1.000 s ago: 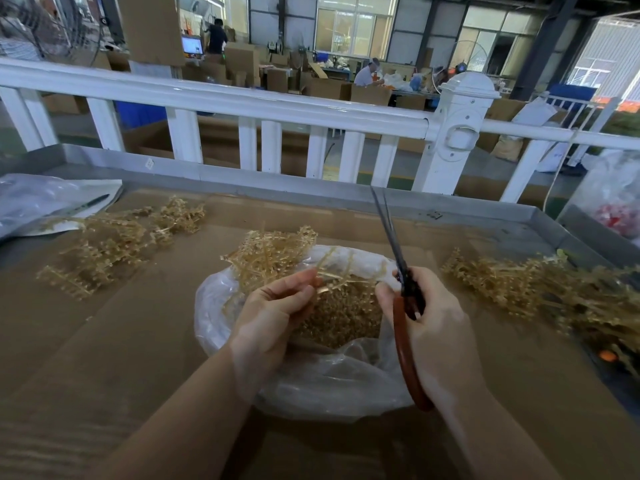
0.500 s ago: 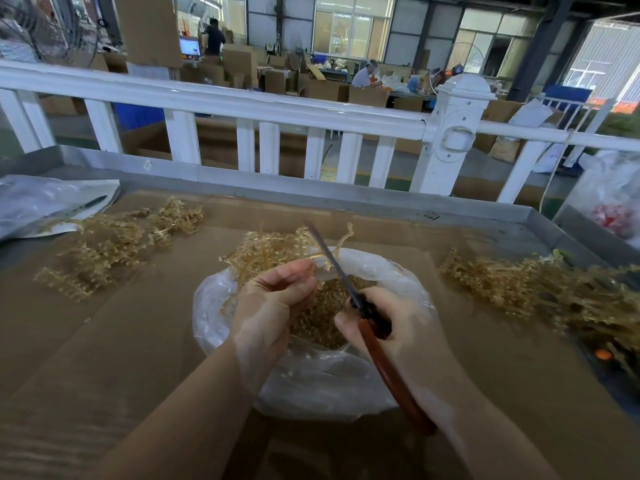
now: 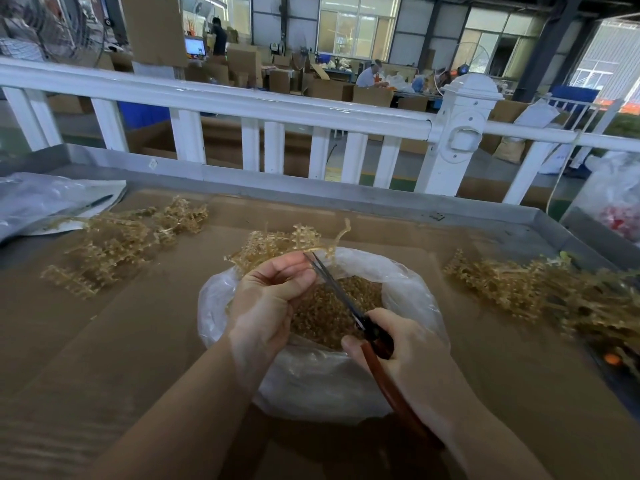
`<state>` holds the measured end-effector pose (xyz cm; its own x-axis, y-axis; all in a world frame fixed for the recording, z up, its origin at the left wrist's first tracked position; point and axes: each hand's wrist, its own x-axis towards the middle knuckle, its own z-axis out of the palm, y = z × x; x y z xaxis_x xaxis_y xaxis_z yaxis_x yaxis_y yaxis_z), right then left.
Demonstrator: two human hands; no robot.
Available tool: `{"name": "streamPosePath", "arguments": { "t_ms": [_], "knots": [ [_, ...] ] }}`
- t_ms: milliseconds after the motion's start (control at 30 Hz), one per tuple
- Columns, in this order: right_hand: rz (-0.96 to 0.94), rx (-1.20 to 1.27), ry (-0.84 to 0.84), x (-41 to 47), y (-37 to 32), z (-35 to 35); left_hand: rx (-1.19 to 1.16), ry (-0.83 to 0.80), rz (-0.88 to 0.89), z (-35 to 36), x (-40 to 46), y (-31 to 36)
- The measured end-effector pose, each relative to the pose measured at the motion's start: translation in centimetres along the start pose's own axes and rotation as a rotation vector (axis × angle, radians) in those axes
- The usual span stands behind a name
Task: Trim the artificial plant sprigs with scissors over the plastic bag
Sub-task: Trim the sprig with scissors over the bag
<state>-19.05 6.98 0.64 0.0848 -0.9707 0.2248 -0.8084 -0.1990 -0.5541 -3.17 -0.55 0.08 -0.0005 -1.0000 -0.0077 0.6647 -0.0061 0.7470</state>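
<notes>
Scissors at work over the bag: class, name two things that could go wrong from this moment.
1. The scissors have their tips right beside the fingertips of the left hand holding the sprig; a nick seems possible.
2. The sprig reaches past the far rim of the bag, so cut bits may land on the cardboard.

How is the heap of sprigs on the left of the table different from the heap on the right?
The left heap is spread loosely, with single sprigs easy to tell apart; the right heap is denser and tangled. The left heap lies beside a flat plastic sheet; the right heap runs toward the table's edge, with a bit of green among it. Both are the same golden-tan plastic foliage lying on brown cardboard.
</notes>
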Motion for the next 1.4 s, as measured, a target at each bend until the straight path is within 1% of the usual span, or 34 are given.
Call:
{"name": "streamPosePath", "arguments": {
  "t_ms": [133, 300, 433, 567, 767, 900, 1100, 1267, 1400],
  "knots": [
    [-0.021, -0.016, 0.005, -0.2, -0.2, 0.1, 0.071, -0.035, 0.058, -0.2, 0.0, -0.1],
    [-0.048, -0.077, 0.064, -0.2, -0.5, 0.2, 0.083, -0.081, 0.078, -0.1, -0.1, -0.1],
    [-0.061, -0.084, 0.083, -0.3, -0.6, 0.4, 0.082, -0.088, 0.078, -0.2, -0.2, 0.1],
    [-0.076, -0.071, 0.091, -0.4, -0.6, 0.4, 0.019, -0.068, 0.063, -0.5, 0.1, 0.1],
    [-0.094, -0.067, 0.105, -0.3, -0.7, 0.4, 0.059, -0.079, 0.038, -0.9, 0.2, 0.1],
    [-0.09, -0.034, 0.088, -0.5, -0.8, 0.5, 0.032, -0.115, 0.036, -0.8, 0.2, 0.3],
    [-0.097, -0.068, 0.117, -0.8, -0.5, 0.4, 0.038, -0.163, 0.032, -1.2, 0.3, 0.3],
    [-0.111, -0.085, 0.111, -0.9, -0.5, 0.3, 0.081, -0.217, 0.062, -1.3, 0.4, 0.4],
    [-0.138, -0.108, 0.111, -1.0, -0.4, 0.2, 0.125, -0.291, 0.106, -1.2, 0.3, 0.6]
  ]
}}
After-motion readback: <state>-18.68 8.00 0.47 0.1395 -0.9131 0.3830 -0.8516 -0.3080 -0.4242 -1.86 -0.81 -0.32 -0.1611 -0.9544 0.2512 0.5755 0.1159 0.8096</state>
